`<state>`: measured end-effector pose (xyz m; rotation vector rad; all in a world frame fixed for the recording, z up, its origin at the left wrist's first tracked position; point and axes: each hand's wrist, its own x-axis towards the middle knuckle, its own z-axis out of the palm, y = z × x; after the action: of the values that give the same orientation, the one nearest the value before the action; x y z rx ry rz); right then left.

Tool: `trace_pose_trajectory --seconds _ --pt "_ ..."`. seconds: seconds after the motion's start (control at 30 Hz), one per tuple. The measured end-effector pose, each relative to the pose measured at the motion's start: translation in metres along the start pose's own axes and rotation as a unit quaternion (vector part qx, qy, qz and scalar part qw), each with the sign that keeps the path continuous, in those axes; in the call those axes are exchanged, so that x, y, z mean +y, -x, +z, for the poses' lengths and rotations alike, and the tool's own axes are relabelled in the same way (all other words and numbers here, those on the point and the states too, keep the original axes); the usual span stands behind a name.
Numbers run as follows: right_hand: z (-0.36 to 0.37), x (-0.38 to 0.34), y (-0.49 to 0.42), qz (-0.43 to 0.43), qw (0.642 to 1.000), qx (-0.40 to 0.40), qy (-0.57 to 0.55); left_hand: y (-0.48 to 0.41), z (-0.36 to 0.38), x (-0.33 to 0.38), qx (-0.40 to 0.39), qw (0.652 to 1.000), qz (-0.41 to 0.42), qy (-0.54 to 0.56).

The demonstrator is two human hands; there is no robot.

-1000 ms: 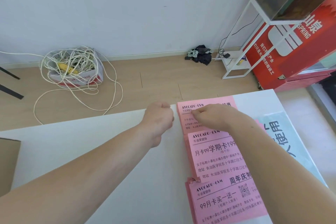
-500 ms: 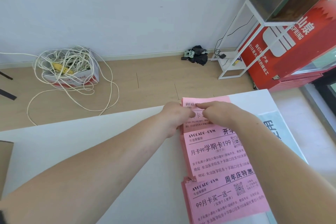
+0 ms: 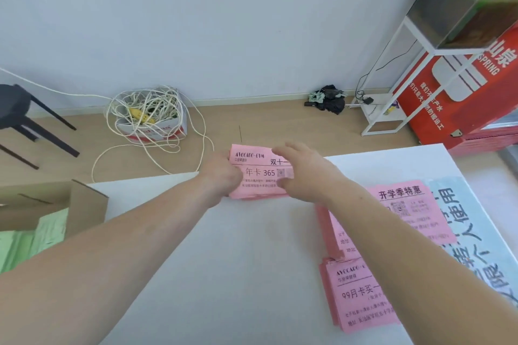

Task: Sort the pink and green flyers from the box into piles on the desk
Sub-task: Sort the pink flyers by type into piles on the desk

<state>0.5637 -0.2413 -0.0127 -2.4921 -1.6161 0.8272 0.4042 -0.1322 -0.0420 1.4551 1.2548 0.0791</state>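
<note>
A stack of pink flyers (image 3: 259, 169) hangs over the far edge of the white desk (image 3: 252, 260). My left hand (image 3: 222, 176) grips its left side, and my right hand (image 3: 302, 173) holds its right side with the fingers spread over the top. Two more pink piles lie on the right: a middle pile (image 3: 403, 210) and a near pile (image 3: 356, 294), both partly under my right forearm. At the left edge stands the cardboard box (image 3: 84, 204) with green flyers (image 3: 33, 238) inside.
A pale blue printed sheet (image 3: 476, 246) lies on the desk's right side. On the floor beyond are a carton of tangled white cable (image 3: 148, 117), a black stool (image 3: 22, 120), a white metal rack (image 3: 392, 98), dark cloth and a red cabinet (image 3: 471, 92).
Both hands have taken hold of the far pink stack and shifted it left, away from the other two pink piles. The view has swung left, showing the box and stool.
</note>
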Motion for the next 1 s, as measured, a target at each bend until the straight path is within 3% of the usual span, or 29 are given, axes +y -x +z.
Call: trace_pose_trajectory --seconds 0.13,0.3,0.43,0.57,0.67,0.73,0.8,1.0 --pt "0.052 -0.062 0.013 -0.063 0.987 -0.074 0.129 0.034 -0.052 -0.039 -0.013 0.999 -0.007 -0.043" --pt "0.102 -0.083 0.027 -0.107 0.98 0.031 0.163 0.063 -0.085 -0.087 -0.037 0.999 -0.007 -0.034" --pt "0.116 -0.085 0.037 -0.092 0.985 -0.012 0.144 0.066 -0.086 -0.109 -0.006 0.998 -0.014 -0.058" --pt "0.114 -0.083 0.047 -0.085 0.986 0.013 0.145 0.069 -0.077 -0.111 0.004 1.0 -0.003 -0.003" --pt "0.086 -0.076 0.053 -0.011 1.0 0.009 0.007 0.069 -0.072 -0.108 0.001 0.997 -0.028 0.072" --pt "0.062 -0.065 0.047 0.06 0.993 0.055 -0.089 0.066 -0.067 -0.105 0.013 0.991 -0.042 0.124" --pt "0.047 -0.048 0.033 0.121 0.984 0.072 -0.107 0.064 -0.057 -0.1 0.025 0.985 -0.054 0.163" --pt "0.056 -0.028 0.008 0.217 0.967 -0.06 -0.122 0.059 -0.039 -0.097 0.086 0.987 -0.051 0.124"
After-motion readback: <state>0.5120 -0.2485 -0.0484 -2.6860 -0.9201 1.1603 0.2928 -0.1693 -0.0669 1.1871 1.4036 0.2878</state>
